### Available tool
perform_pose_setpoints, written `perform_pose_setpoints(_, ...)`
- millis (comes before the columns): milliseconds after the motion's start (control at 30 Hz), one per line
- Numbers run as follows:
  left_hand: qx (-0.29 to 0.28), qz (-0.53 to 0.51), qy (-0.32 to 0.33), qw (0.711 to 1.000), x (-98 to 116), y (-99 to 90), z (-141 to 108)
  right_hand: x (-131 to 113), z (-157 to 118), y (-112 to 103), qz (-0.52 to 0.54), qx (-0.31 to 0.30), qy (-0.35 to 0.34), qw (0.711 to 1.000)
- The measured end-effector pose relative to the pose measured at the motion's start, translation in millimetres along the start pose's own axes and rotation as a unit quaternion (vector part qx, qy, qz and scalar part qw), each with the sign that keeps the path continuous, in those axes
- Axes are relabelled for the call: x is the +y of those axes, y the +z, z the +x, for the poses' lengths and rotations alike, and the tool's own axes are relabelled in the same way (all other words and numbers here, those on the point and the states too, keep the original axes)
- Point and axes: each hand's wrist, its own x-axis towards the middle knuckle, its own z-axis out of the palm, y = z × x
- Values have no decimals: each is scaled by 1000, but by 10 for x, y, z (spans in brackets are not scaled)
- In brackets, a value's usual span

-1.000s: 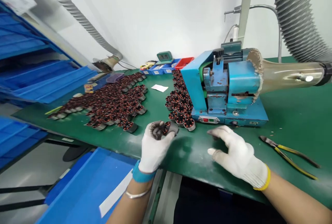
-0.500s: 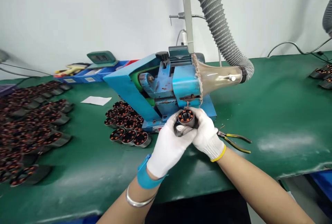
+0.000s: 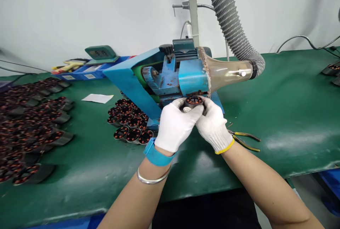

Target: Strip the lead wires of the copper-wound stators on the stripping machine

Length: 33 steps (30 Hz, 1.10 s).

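Observation:
Both my white-gloved hands grip one motor stator (image 3: 193, 102), a dark metal ring with copper windings inside. My left hand (image 3: 179, 122) wraps its left side, thumb across the front. On its right side my right hand (image 3: 213, 122) is closed, fingers partly hidden behind the ring. The stator is held up against the front opening of a blue belt-driven machine (image 3: 193, 76); whether it touches the machine I cannot tell. Beside my right hand lie pliers (image 3: 245, 140) with yellow-black handles. More stators (image 3: 133, 136) stand in a group left of the machine.
Many stators (image 3: 34, 140) cover the left of the green table (image 3: 287, 115). A gray hose (image 3: 233, 23) joins the machine's clear funnel (image 3: 225, 71). Behind stand blue bins (image 3: 89, 73) and a green-cased display (image 3: 101, 52). White paper (image 3: 97, 98) lies left of the machine.
Both hands have moved the stator forward, up to the machine's opening. It now appears tilted away, and the wire ends that stood up from it are no longer visible.

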Motion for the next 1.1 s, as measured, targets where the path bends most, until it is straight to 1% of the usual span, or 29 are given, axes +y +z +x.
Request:
perform_pose_setpoints(133,-12,0,11,1000,65,30,65,-40,14,-33,-2,17,9,1000)
perform_pose_setpoints(233,-10,-1,17,1000,50,76,81,-25,8,-53,-8,24,15,1000)
perform_pose_setpoints(367,3,-18,18,1000,-29,106,-10,55,-67,-77,-36,54,-29,997)
perform_pose_setpoints(433,12,-26,13,1000,-76,96,-89,82,-128,-97,-76,49,-54,994)
perform_pose_setpoints(500,9,-38,11,999,-126,68,-158,81,-188,-119,-124,25,-70,989)
perform_pose_setpoints(533,-4,-55,14,998,-151,49,-181,70,-213,-131,-150,14,-76,986)
perform_pose_setpoints(633,-78,-126,17,989,-224,-26,-200,10,-250,-182,-225,-2,-89,970)
perform_pose_setpoints(700,-108,-149,6,983,-265,-81,-187,-33,-241,-235,-256,-35,-94,962)
perform_pose_setpoints(733,-108,-149,-2,983,-283,-106,-180,-49,-228,-265,-259,-70,-92,959)
perform_pose_setpoints(800,-84,-136,-17,987,-317,-144,-172,-69,-199,-315,-228,-155,-87,957)
perform_pose_setpoints(833,-70,-131,-19,989,-334,-156,-172,-70,-187,-327,-193,-191,-80,959)
perform_pose_setpoints(867,-60,-128,-17,990,-349,-162,-176,-65,-179,-329,-148,-210,-67,964)
perform_pose_setpoints(900,-53,-126,-11,991,-363,-162,-183,-55,-175,-320,-100,-208,-50,972)
perform_pose_setpoints(933,-50,-124,-1,991,-374,-158,-193,-40,-174,-304,-54,-187,-28,980)
perform_pose_setpoints(1033,-58,-97,26,993,-384,-124,-230,22,-162,-255,24,-77,42,996)
perform_pose_setpoints(1100,-47,-74,31,996,-372,-96,-250,52,-133,-266,60,-8,57,997)
